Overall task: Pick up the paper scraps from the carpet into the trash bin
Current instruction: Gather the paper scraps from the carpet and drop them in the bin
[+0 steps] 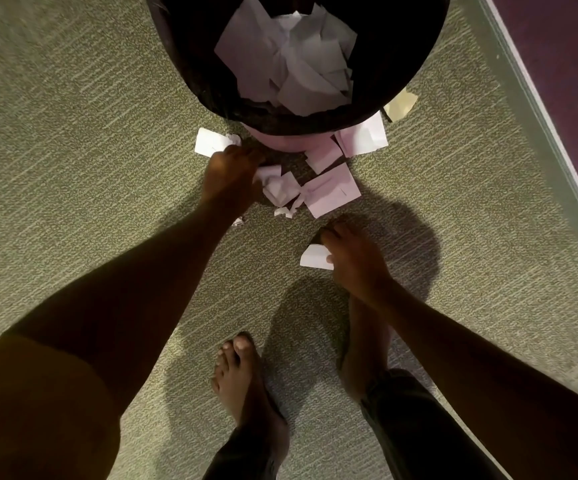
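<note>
Head view: both bare forearms reach down from the bottom corners toward the frame's middle. At 11 o'clock of centre, the left hand (232, 178) is turned back-up, its fingers curled round crumpled white paper scraps (277, 188); the fingertips are hidden beneath the hand. At 3 o'clock of centre, the right hand (353, 258) bends at the wrist and pinches a small folded white paper scrap (313, 258), its thumb lying on the paper.

A round black trash bin (190, 81) stands at 12 o'clock, its far rim cut off by the frame, with white paper pieces (291, 60) piled inside. Flat pale pink-white paper pieces (332, 190) lie on the grey-green ribbed carpet (72, 133) at 6 o'clock of the bin, some tucked under its edge. A yellowish scrap (400, 103) at the bin's 4 o'clock is half hidden by the rim.

At 6 o'clock, a bare left foot (239, 375) shows plainly; the right foot (363, 341) is shadowed and partly covered by the right forearm.
</note>
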`<state>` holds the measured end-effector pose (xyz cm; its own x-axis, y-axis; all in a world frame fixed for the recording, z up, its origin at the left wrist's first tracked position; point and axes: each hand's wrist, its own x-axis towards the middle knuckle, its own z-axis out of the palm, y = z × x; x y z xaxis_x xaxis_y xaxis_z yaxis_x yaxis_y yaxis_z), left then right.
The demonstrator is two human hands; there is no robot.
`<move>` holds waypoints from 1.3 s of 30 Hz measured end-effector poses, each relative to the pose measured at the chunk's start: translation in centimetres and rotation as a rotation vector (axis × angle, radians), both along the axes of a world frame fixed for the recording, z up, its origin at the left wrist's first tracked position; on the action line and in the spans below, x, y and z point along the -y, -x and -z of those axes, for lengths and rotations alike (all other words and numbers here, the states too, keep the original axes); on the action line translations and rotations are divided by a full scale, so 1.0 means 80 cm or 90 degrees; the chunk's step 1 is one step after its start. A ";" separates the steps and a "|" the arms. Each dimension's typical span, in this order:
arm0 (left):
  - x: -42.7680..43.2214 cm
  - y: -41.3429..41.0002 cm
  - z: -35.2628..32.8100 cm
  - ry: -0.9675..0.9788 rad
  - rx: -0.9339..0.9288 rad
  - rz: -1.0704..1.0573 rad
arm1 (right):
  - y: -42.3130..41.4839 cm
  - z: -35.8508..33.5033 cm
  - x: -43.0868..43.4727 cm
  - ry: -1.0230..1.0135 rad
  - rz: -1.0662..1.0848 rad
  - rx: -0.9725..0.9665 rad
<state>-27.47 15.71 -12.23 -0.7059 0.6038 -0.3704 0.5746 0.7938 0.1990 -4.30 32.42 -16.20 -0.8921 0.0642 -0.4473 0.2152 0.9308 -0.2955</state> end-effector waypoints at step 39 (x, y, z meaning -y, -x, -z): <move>-0.052 -0.025 -0.346 -0.703 0.681 -0.804 | 0.184 -0.396 -0.022 0.722 0.786 -0.141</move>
